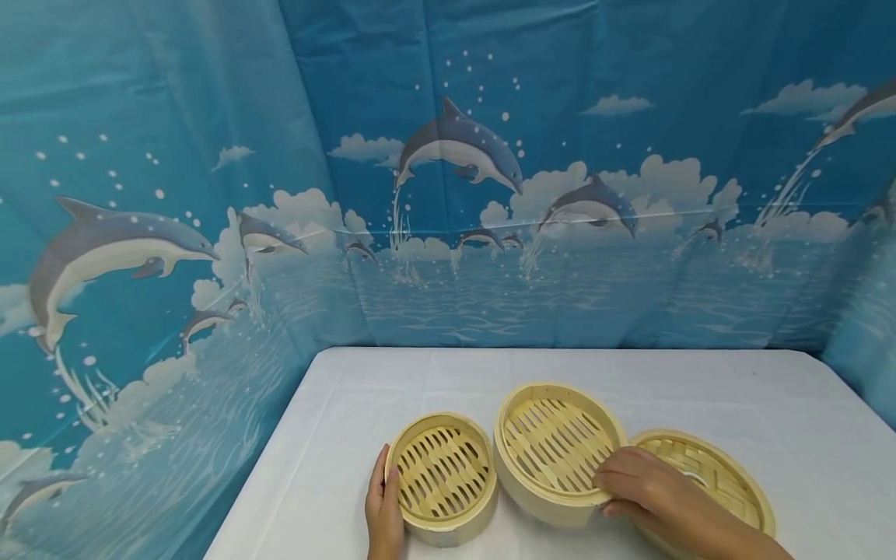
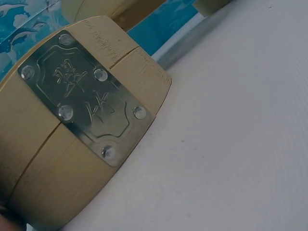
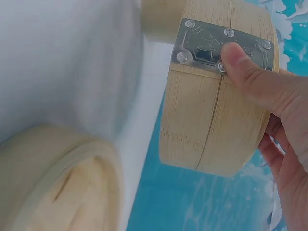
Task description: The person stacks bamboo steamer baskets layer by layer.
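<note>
A small bamboo steamer basket with a slatted bottom stands on the table at the left. My left hand rests against its left side, fingers along the wall. Its riveted metal plate faces the left wrist camera. Beside it, a second bamboo steamer basket is tilted and raised off the cloth. My right hand grips its near right rim; in the right wrist view the thumb presses its metal plate. A woven bamboo steamer lid lies at the right, partly hidden behind that hand and forearm.
A white cloth covers the table. Its back edge meets a blue curtain printed with dolphins, which also hangs along the left and right sides. The two baskets and the lid stand close together near the table's front.
</note>
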Motion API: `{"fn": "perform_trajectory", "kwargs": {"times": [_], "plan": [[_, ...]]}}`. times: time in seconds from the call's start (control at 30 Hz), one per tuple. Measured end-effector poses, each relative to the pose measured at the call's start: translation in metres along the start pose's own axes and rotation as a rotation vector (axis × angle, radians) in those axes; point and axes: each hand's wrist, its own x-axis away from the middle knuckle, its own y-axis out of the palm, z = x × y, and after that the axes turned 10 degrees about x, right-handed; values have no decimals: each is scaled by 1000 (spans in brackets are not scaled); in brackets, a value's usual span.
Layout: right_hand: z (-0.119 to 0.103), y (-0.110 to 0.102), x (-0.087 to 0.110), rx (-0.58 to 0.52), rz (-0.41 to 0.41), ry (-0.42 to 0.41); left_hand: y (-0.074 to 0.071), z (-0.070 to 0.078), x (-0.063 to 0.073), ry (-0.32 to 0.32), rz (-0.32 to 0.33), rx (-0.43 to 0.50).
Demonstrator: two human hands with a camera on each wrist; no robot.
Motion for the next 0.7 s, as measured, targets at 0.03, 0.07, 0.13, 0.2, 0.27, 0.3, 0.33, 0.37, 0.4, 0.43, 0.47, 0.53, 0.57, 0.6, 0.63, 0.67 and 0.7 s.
{"fn": "perform_trajectory", "kwargs": {"times": [0.03, 0.07, 0.13, 0.2, 0.27, 0.3, 0.33, 0.37, 0.4, 0.43, 0.47, 0.53, 0.57, 0.6, 0.63, 0.67, 0.7], "plan": [[0, 1, -4, 14, 20, -18, 0, 0, 0, 2, -2, 0], [1, 2, -7, 18, 33, -33, -1, 0, 0, 1, -4, 0], [1, 4, -16, 24, 58, -67, -1, 0, 0, 2, -6, 1], [1, 6, -23, 18, 81, -103, -2, 1, 0, 5, -8, 7], [1, 8, -30, 2, 92, -126, -2, 1, -1, 8, -8, 9], [0, 9, -34, -6, 97, -136, -2, 1, -1, 12, -7, 9], [0, 10, -37, -12, 99, -144, -1, 1, -1, 14, -5, 5], [0, 12, -39, -18, 99, -149, -1, 1, -1, 15, -3, 1], [-1, 13, -42, -20, 100, -155, -1, 1, -2, 19, -2, -2], [-1, 15, -45, -20, 102, -161, -1, 1, -2, 21, -1, -4], [-2, 16, -47, -19, 105, -168, -1, 1, -2, 23, 1, -6], [-3, 19, -52, -26, 112, -180, -1, 2, -2, 24, 2, -7], [-3, 21, -55, -31, 115, -185, -1, 2, -1, 25, 1, -5], [-4, 22, -57, -38, 119, -193, -1, 2, -1, 27, 1, -2], [-5, 23, -59, -48, 121, -197, -1, 2, -1, 27, 2, -2], [-6, 24, -61, -59, 122, -200, -1, 2, -1, 28, 3, -3], [-7, 25, -63, -69, 124, -209, -1, 2, -1, 29, 4, -3]]}}
